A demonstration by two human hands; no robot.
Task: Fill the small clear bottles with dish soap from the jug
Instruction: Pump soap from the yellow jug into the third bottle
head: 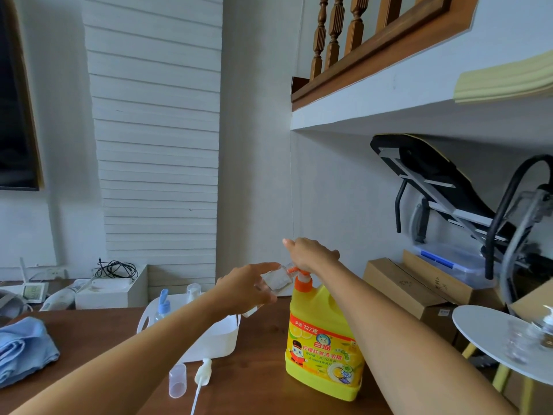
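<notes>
The wooden bench point(263, 330) has bare surface between the white basket point(221, 333) and the yellow jug point(323, 348), and more in front of the jug toward the near edge. The jug stands upright near the bench's right side. Past that edge a round white side table point(478, 324) sits close by, carrying a few small glass bottles.

The left hand point(248, 284) holds a small clear bottle point(276, 281) in the air, just left of the jug's top, with its fingers wrapped round the body. The bottle's long axis runs on a slant – base down and left, mouth up and right – meeting the orange pump point(300, 278) at its spout. How much liquid is inside cannot be made out.

The right hand point(312, 254) rests on top of the pump, thumb out to the left. Whether its fingers curl round the pump head cannot be told, since the back of the hand hides them.

The basket holds a blue-capped bottle point(163, 307) and a second bottle point(193, 290) behind it, both upright. In front of the basket a clear cap point(177, 380) stands on the bench beside a loose sprayer head point(203, 368) lying with its tube toward the near edge. A blue cloth point(24, 348) lies crumpled at the left edge.
</notes>
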